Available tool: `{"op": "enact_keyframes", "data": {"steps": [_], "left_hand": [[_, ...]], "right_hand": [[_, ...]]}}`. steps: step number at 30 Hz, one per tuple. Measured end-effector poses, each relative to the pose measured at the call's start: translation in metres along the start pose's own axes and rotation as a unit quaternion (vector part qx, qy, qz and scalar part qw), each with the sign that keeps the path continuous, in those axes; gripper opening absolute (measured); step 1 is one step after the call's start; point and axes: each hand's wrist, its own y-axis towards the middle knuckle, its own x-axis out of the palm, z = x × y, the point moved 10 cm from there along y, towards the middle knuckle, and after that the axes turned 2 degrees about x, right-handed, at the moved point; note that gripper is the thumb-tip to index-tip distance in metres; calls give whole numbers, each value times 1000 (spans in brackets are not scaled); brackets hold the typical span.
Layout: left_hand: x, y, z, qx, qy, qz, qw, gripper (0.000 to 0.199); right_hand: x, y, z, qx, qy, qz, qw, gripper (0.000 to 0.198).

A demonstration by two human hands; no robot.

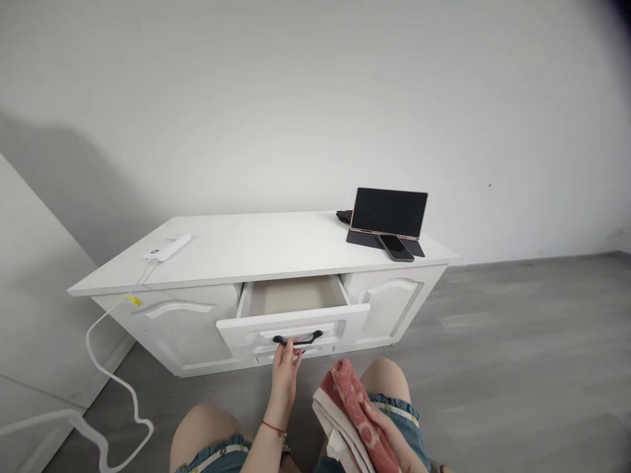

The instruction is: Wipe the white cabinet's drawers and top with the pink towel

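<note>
My left hand [284, 369] has its fingers hooked on the black handle [315, 336] at the front of a white drawer [231, 326]. The drawer is pulled partway out of the cabinet, and its beige bottom shows with nothing on the part I can see. Over my right knee, my right hand [382, 420] grips a folded towel [350, 394], red with a pale pattern and a whitish side. The towel is apart from the drawer front, to its lower right.
On the white cabinet [266, 243] stand a tablet [389, 211] propped on its dark cover, a phone [396, 248] before it and a dark item [344, 215] behind. A white power strip [169, 247] lies at left, its cord [116, 378] hanging to the floor.
</note>
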Motion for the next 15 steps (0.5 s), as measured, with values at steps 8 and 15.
{"op": "enact_keyframes", "data": {"steps": [8,15], "left_hand": [[-25,-29,-12,19,9,20,1000,24],[-42,-49,-23,-2,7,40,999,18]], "right_hand": [[24,-14,-114,-50,-89,-24,994,39],[44,8,-192,-58,-212,23,975,39]]}}
